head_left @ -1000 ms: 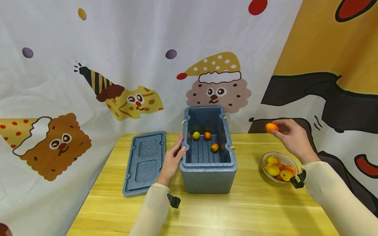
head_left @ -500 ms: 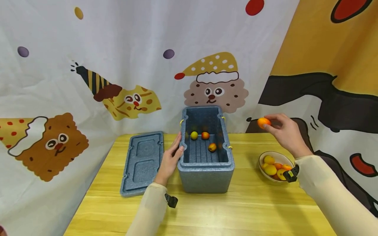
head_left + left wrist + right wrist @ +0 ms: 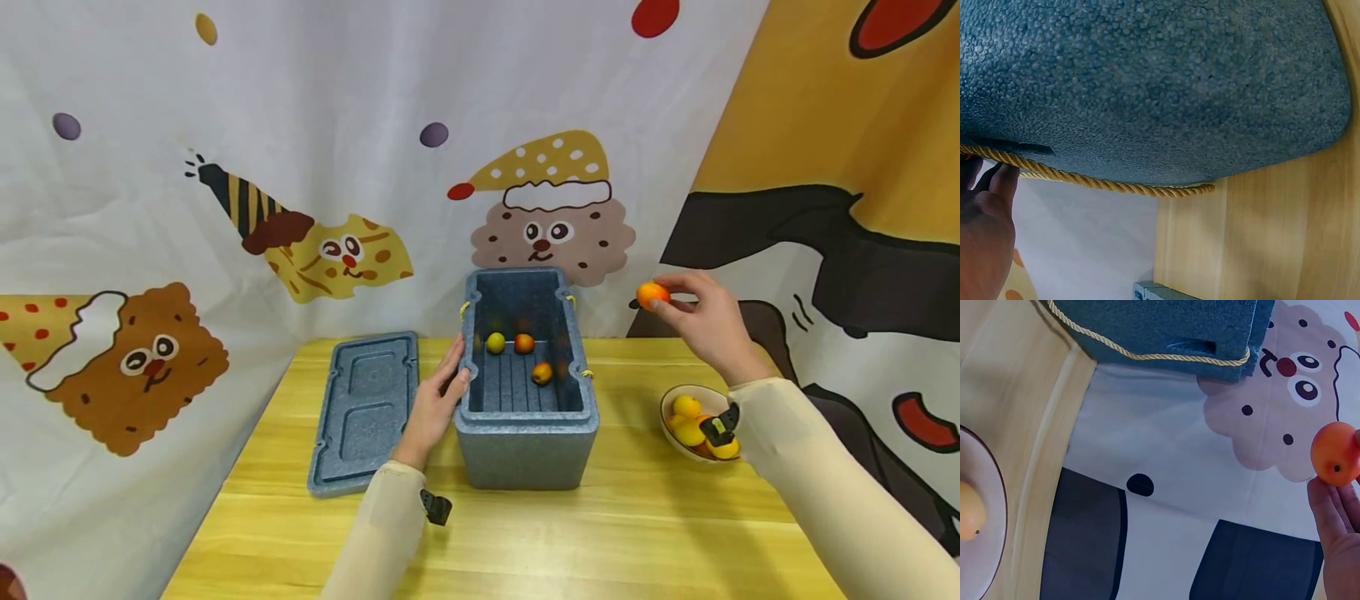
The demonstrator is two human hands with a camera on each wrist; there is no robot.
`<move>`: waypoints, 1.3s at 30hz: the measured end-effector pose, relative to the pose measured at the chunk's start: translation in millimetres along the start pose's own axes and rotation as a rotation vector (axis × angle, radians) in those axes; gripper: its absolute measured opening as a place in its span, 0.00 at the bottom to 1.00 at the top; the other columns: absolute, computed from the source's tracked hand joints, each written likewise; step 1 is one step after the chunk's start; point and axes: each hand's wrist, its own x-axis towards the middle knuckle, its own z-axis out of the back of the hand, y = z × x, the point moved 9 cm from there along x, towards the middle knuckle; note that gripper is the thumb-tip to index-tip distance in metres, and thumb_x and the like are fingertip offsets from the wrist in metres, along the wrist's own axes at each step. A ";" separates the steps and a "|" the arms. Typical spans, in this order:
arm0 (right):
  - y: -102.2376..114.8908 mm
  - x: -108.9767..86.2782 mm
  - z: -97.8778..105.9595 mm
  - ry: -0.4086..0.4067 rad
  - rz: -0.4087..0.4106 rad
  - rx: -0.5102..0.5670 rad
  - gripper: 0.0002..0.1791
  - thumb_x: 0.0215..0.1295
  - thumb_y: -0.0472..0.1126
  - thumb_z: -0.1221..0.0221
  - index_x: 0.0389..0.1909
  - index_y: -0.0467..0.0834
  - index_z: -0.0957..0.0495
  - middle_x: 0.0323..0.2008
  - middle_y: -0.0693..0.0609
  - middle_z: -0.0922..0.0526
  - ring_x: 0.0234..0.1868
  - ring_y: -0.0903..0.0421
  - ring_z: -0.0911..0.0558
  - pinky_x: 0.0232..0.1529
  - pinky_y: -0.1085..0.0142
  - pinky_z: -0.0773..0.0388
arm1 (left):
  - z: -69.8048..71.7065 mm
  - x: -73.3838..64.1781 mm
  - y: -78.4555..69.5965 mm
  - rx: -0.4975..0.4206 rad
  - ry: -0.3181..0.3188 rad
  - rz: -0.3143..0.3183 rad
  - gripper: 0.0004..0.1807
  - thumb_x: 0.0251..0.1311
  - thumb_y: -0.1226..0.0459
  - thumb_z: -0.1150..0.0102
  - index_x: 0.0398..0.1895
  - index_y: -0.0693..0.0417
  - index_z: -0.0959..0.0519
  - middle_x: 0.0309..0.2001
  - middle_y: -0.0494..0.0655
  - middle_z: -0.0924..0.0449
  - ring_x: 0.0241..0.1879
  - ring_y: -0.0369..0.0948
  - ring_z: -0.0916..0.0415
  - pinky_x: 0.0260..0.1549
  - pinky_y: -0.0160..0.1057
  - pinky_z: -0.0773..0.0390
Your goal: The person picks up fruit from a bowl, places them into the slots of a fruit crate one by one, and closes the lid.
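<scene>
My right hand (image 3: 708,321) pinches a small orange-red fruit (image 3: 652,297) in the air, between the foam box and the bowl. The right wrist view shows the fruit (image 3: 1335,453) as smooth and rounded, with a dark spot at one end. My left hand (image 3: 435,408) rests along the left wall of the grey-blue foam box (image 3: 525,454). The left wrist view has the left hand (image 3: 988,219) beside the box's twisted yellow rope (image 3: 1104,183); its grip there is partly hidden. Inside the box lie a yellow-green fruit (image 3: 496,342), a red-orange fruit (image 3: 524,343) and an orange fruit (image 3: 542,372).
Right of the box stands a white bowl (image 3: 675,442) with several yellow and orange fruits, partly covered by the right sleeve and wrist camera. The grey-blue lid (image 3: 367,417) lies flat at the left. A cartoon-printed cloth (image 3: 360,100) hangs behind the wooden table (image 3: 510,542).
My right hand has moved left and slightly up with the orange-red fruit, away from over the bowl and nearer the box. The left hand stays at the box's left wall.
</scene>
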 end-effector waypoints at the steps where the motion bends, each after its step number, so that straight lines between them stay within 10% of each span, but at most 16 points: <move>1: 0.6 0.1 -0.3 -0.003 0.001 0.002 0.20 0.68 0.45 0.38 0.57 0.40 0.23 0.53 0.47 0.27 0.55 0.49 0.26 0.54 0.66 0.25 | -0.2 0.0 0.0 0.002 -0.001 -0.003 0.26 0.73 0.71 0.53 0.71 0.73 0.42 0.73 0.63 0.47 0.72 0.54 0.49 0.66 0.43 0.43; 39: 43.9 12.0 -16.7 0.016 0.015 0.186 0.21 0.68 0.43 0.38 0.59 0.39 0.23 0.54 0.47 0.27 0.56 0.52 0.26 0.56 0.63 0.26 | -0.1 -1.1 10.9 -0.100 -0.032 -0.067 0.24 0.73 0.74 0.56 0.70 0.74 0.41 0.72 0.66 0.47 0.72 0.56 0.50 0.65 0.35 0.43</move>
